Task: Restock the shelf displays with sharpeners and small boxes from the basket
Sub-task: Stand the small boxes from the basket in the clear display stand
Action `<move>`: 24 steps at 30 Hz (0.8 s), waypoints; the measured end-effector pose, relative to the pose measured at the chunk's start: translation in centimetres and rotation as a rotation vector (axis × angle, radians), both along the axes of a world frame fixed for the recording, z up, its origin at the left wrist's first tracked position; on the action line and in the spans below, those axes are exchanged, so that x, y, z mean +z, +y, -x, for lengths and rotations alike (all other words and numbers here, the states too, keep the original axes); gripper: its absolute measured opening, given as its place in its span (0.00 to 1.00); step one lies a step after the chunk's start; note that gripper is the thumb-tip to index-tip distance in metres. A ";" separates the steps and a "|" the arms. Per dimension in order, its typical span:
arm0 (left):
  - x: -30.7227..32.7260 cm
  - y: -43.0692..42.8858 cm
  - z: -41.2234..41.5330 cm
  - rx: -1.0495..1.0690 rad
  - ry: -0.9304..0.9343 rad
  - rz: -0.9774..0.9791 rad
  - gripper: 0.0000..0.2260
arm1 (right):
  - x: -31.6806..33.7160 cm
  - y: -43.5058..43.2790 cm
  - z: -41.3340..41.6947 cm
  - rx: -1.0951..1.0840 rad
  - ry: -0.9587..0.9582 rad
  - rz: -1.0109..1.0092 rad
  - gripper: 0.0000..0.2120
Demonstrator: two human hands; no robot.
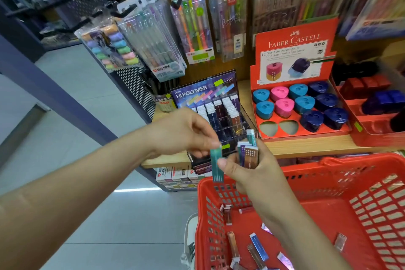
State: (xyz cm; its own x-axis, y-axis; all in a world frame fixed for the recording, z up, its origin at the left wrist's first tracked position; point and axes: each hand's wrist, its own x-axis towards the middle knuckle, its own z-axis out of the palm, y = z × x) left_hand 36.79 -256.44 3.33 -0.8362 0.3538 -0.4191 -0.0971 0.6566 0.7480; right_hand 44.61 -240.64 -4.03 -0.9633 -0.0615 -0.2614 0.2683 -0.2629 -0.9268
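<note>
**Mia:** What are the hands doing?

**Sam:** In the head view, the left hand (186,131) pinches the top of 1 teal small box (217,166), just below the middle. The box hangs straight down. I think that makes it easy to drop into a slot.

**Mia:** And the other hand?

**Sam:** The right hand (254,173) grips a bunch of small boxes (248,153) standing up, like cards. Its thumb touches the teal one too. Holding many at once saves trips, I guess.

**Mia:** Where do they go?

**Sam:** Likely the Hi-Polymer display (208,92), just behind the hands at 12 o'clock.

**Mia:** And the basket?

**Sam:** The red basket (341,167) sits at 4 o'clock, close under the shelf, so the reach is short. Loose boxes (258,246) lie on its floor.

**Mia:** Any sharpeners?

**Sam:** The Faber-Castell tray (295,35) at 2 o'clock holds 10 sharpeners (304,104). The 2 front holes (278,128) are bare. I see no sharpener in the basket.
</note>
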 end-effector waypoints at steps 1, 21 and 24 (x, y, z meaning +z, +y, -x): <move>0.3 -0.7 0.7 0.075 0.071 -0.005 0.01 | -0.1 0.1 0.2 -0.009 -0.074 0.152 0.13; -4.3 -6.1 2.5 -0.033 0.878 0.468 0.06 | -0.2 1.9 0.0 -0.015 -0.271 0.535 0.14; -4.3 -6.6 2.8 -0.130 0.922 0.531 0.07 | -0.1 2.0 -0.1 0.005 -0.279 0.602 0.13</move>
